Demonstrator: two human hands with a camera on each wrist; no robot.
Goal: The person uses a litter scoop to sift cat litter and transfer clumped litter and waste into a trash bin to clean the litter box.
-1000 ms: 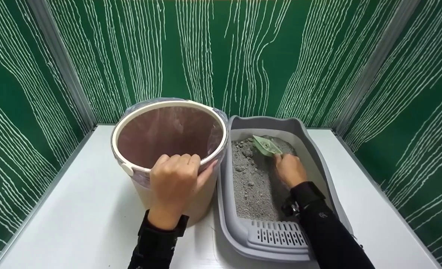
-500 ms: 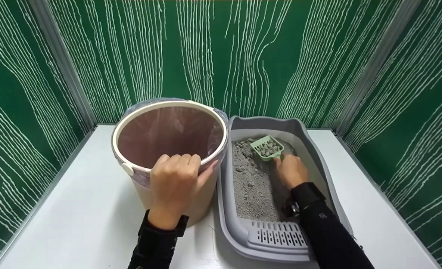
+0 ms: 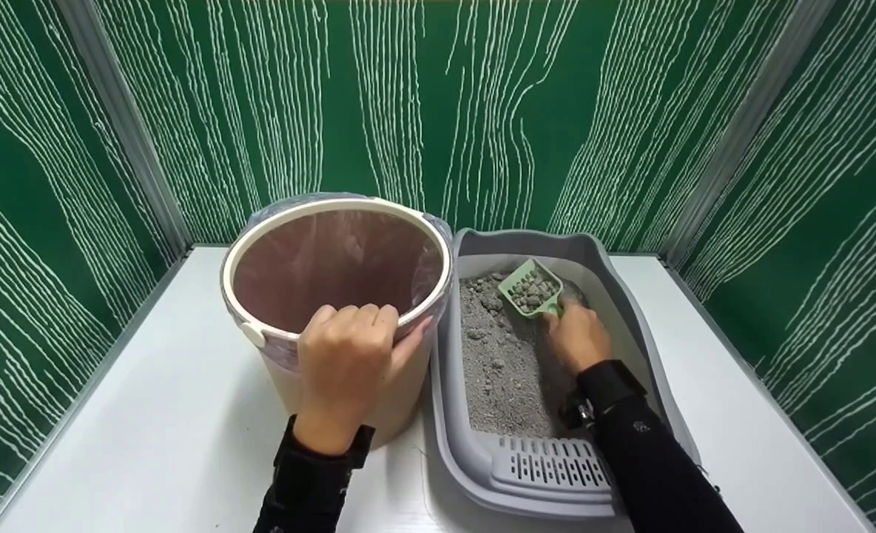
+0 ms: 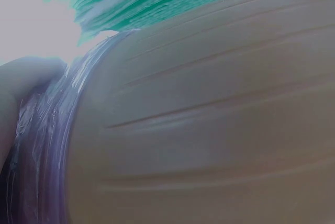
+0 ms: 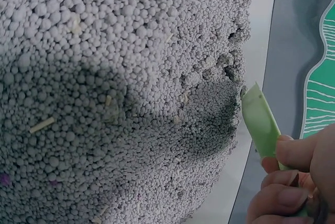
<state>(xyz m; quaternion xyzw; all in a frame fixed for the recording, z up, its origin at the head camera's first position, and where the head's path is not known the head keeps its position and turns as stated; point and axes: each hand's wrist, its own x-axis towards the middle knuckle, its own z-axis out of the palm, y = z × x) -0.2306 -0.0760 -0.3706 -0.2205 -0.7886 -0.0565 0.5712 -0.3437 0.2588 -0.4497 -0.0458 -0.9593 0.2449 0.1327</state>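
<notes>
My right hand [image 3: 577, 337] grips the handle of a small green slotted litter scoop [image 3: 544, 306], which carries several grey clumps. The scoop is over the far part of a grey litter box [image 3: 449, 414] holding grey granular litter [image 3: 504, 392]. In the right wrist view the scoop [image 5: 260, 119] shows edge-on beside the litter, with thumb and curled fingers round its handle. My left hand [image 3: 345, 363] holds the near rim of a beige trash bin [image 3: 401, 400], fingers curled over it. A clear plastic liner [image 4: 57, 124] folds over that rim in the left wrist view.
A slotted step [image 3: 556, 470] forms the near end of the litter box. Bin and box stand side by side on a white table [image 3: 149, 414]. Green walls with white wavy lines [image 3: 482, 111] and grey metal posts [image 3: 123, 118] enclose the back and sides.
The scoop has turned from a steep tilt to nearly level, so its slotted bed and clumps now show. Since half a second ago it has swung slightly. The left hand stays put.
</notes>
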